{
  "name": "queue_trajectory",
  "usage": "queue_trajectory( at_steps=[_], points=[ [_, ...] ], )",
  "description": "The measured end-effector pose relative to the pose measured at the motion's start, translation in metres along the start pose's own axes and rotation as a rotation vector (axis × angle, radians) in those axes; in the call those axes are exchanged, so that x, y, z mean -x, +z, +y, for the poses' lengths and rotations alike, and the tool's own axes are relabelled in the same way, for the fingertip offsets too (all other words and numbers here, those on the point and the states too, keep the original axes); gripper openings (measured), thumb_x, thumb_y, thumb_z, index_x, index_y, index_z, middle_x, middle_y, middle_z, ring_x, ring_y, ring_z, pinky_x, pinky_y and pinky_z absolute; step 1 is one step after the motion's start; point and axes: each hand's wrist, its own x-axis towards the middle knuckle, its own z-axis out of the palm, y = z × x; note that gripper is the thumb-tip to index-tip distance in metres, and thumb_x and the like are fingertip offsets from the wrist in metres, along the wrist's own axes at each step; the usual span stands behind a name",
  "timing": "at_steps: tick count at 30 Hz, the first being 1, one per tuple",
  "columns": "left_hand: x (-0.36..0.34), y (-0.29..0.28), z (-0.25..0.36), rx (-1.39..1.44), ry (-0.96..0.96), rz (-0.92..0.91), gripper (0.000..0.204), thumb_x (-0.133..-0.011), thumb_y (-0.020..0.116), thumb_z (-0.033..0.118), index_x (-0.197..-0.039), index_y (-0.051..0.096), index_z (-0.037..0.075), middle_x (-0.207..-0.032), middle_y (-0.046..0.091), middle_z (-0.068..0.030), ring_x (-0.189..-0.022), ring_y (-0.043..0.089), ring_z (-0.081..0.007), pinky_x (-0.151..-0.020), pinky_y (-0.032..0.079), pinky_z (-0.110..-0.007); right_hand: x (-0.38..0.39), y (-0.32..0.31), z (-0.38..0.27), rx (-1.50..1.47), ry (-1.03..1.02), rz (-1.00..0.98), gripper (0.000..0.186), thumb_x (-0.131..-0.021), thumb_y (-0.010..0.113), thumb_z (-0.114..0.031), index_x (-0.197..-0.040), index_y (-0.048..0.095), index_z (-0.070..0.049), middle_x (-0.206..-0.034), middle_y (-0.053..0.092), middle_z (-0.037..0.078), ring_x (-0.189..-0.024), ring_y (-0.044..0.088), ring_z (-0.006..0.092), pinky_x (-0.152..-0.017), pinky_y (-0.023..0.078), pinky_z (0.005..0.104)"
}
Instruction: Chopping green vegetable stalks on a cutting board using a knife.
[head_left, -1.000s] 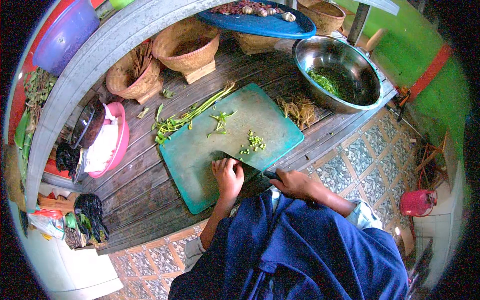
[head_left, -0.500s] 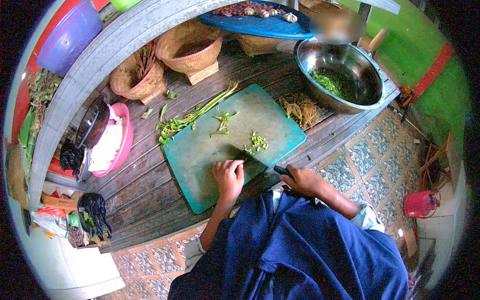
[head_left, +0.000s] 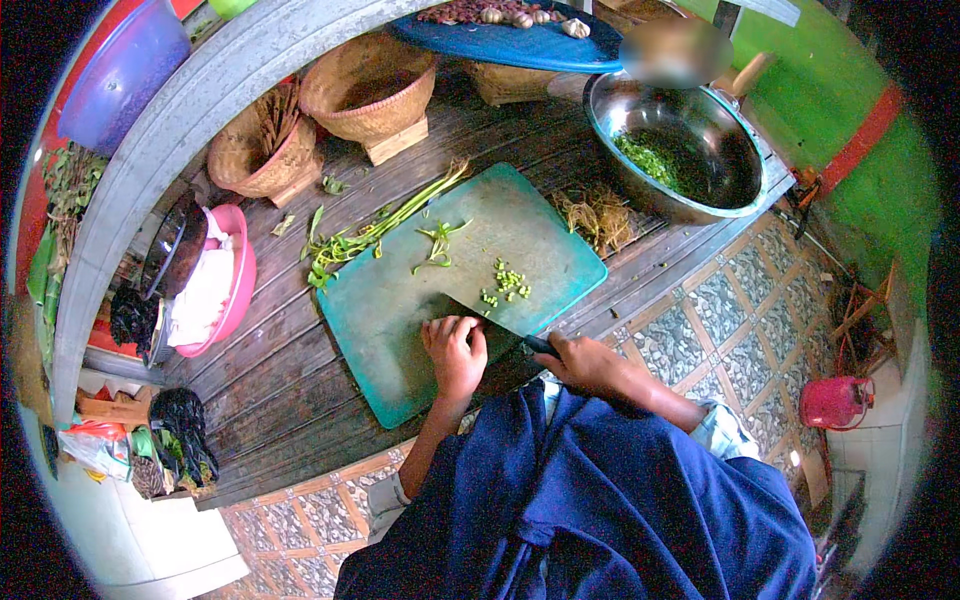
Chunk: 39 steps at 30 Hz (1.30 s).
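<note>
A green-rimmed cutting board (head_left: 390, 390) lies on the dark plank table in front of me. My right hand (head_left: 590, 362) is closed round the black handle of a knife (head_left: 505, 325), whose blade slants over the board toward my left hand. My left hand (head_left: 457, 350) rests on the board with curled fingers beside the blade; anything under them is hidden. Past the blade lies a small heap of chopped green pieces (head_left: 512, 283). A leafy green sprig (head_left: 438, 245) sits higher on the board. Long green stalks (head_left: 390, 222) lie along its far left edge, partly over it.
A steel bowl (head_left: 740, 165) with chopped greens stands at the far right, beside dry root trimmings (head_left: 598, 222). Woven baskets (head_left: 370, 95) stand behind the board under a blue tray (head_left: 500, 45). At left is a pink basin (head_left: 243, 290). A grey beam (head_left: 150, 140) curves overhead.
My right hand and the knife have shifted slightly left, bringing the blade closer alongside my left fingers. The left hand stays nearly in place. The whole view has moved a little.
</note>
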Motion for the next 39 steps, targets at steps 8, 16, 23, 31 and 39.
queue_trajectory(
  at_steps=[8,16,23,31,39],
  points=[
    [0.0,0.001,-0.001,-0.005,-0.042,-0.046,0.008,-0.076,0.064,0.014,-0.083,0.061,0.011,-0.085,0.06,-0.0083,-0.091,0.054,-0.0319,-0.099,0.031,-0.054,0.003,0.001,0.007,0.007,-0.044,0.03,0.049,-0.091,0.049,-0.046,-0.109,0.047,-0.001,-0.074,0.061,0.031,-0.072,0.06,0.0498,-0.064,0.047,0.0575],
    [0.003,0.003,-0.006,0.029,-0.071,-0.043,0.01,-0.076,0.066,0.015,-0.081,0.059,0.01,-0.082,0.061,-0.0087,-0.089,0.054,-0.0319,-0.097,0.032,-0.053,0.024,-0.017,0.0,0.009,-0.03,0.057,0.042,-0.093,0.048,-0.044,-0.098,0.052,-0.002,-0.074,0.061,0.029,-0.072,0.061,0.0475,-0.065,0.047,0.0559],
    [-0.002,0.0,-0.002,-0.006,0.008,-0.003,0.009,-0.074,0.066,0.013,-0.077,0.058,0.009,-0.08,0.059,-0.0093,-0.086,0.053,-0.0323,-0.093,0.034,-0.051,0.007,-0.002,0.01,-0.021,-0.05,-0.042,0.049,-0.092,0.046,-0.048,-0.112,0.046,-0.003,-0.08,0.062,0.032,-0.078,0.061,0.0495,-0.069,0.048,0.0575],
    [0.001,-0.008,0.001,-0.032,0.039,0.009,0.008,-0.074,0.065,0.012,-0.08,0.062,0.01,-0.081,0.059,-0.0083,-0.086,0.053,-0.0307,-0.092,0.035,-0.049,-0.003,-0.004,-0.008,-0.021,-0.063,-0.021,0.048,-0.093,0.046,-0.046,-0.108,0.046,0.0,-0.078,0.061,0.031,-0.077,0.06,0.0504,-0.069,0.048,0.0581],
    [0.004,-0.005,-0.001,0.057,-0.053,0.008,0.005,-0.076,0.065,0.014,-0.081,0.064,0.012,-0.084,0.063,-0.0068,-0.086,0.054,-0.0292,-0.094,0.035,-0.049,0.017,-0.012,0.003,0.01,-0.065,0.033,0.046,-0.092,0.049,-0.044,-0.105,0.047,-0.001,-0.074,0.061,0.03,-0.072,0.06,0.0495,-0.063,0.047,0.0589]
  ],
)
